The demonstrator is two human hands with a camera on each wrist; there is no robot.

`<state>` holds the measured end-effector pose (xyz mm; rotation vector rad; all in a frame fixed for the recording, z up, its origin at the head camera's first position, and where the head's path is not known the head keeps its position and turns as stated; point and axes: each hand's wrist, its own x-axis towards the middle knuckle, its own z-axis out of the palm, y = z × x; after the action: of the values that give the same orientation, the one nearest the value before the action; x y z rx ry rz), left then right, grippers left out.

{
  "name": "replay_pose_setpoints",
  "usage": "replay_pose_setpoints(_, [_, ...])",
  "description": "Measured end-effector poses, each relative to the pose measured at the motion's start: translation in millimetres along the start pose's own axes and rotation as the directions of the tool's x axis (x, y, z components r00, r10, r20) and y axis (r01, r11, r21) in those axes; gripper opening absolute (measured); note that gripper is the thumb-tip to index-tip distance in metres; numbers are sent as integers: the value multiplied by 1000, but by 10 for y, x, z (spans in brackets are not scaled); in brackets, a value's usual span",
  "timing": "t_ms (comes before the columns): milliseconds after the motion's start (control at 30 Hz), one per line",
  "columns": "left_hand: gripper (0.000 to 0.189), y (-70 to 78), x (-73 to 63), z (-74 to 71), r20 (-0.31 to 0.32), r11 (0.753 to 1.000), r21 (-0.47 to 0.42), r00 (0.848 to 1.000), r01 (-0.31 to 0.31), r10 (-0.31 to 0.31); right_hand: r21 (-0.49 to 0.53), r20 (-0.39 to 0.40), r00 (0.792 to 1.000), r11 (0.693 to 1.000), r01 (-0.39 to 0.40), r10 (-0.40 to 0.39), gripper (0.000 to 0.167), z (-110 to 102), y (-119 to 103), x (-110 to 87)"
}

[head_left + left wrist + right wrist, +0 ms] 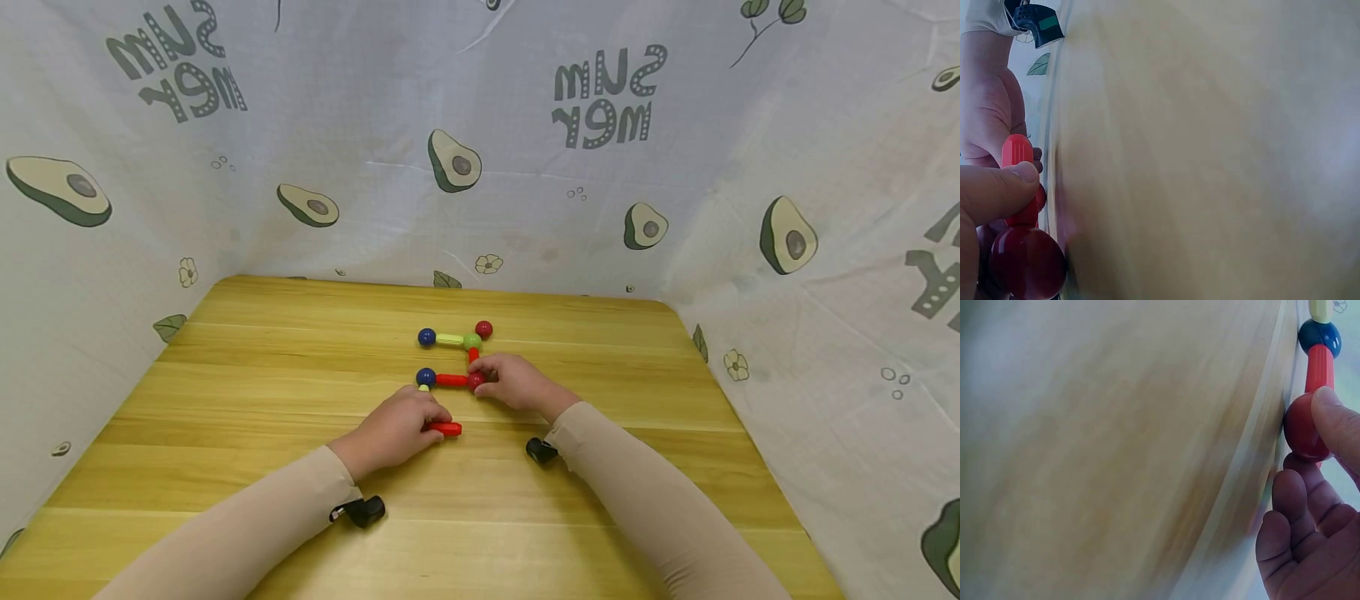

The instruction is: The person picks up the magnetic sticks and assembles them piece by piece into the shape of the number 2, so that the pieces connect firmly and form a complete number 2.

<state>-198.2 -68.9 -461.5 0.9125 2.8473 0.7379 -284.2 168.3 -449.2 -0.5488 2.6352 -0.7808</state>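
Note:
My left hand (pixel 397 425) pinches a red stick (pixel 447 428) between thumb and fingers. In the left wrist view a red ball (pixel 1027 262) sits at the near end of that stick, beside the thumb; the head view hides it. With thumb and fingertips my right hand (pixel 517 383) grips a red ball (pixel 476 381). From this ball one red stick (pixel 452 380) runs left to a blue ball (pixel 425 377); another red stick (pixel 473 354) runs away to a green ball (pixel 472 341). A pale yellow stick (pixel 1321 309) extends from the blue ball, partly hidden by my left hand.
A light green stick (pixel 450 340) links the green ball to a second blue ball (pixel 427 337). Another red ball (pixel 483 329) sits right beside the green one. Everything lies on a wooden table (pixel 300 358), with a printed white cloth (pixel 390 225) behind and at both sides.

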Motion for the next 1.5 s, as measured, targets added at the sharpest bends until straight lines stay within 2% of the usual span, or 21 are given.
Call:
replay_pose_setpoints(267, [16,4,-11,3,-2,1000,-1,1000,-6,6,-12,-6,1000,1000,14,-14,35,25,21,26])
replay_pose_setpoints(500, [17,-17,7,33,8,1000,-7,1000,16,-16,-49,-19,999,998,33,-34,32,29,6,32])
replay_pose_setpoints(1000, [18,-23,0,36,-2,1000,-23,1000,20,-20,-32,-22,999,999,35,-35,33,30,-14,32])
replay_pose_setpoints(1167, [18,-29,4,41,5,1000,-20,1000,22,-21,-11,-31,999,1000,24,-24,37,-66,33,67])
replay_pose_setpoints(1333, [19,-30,9,43,0,1000,-1,1000,15,-15,-10,-128,991,999,-40,39,38,-244,102,204])
replay_pose_setpoints(1500, [19,-22,12,37,5,1000,-4,1000,20,-20,-49,-156,985,995,-88,80,55,-362,146,389])
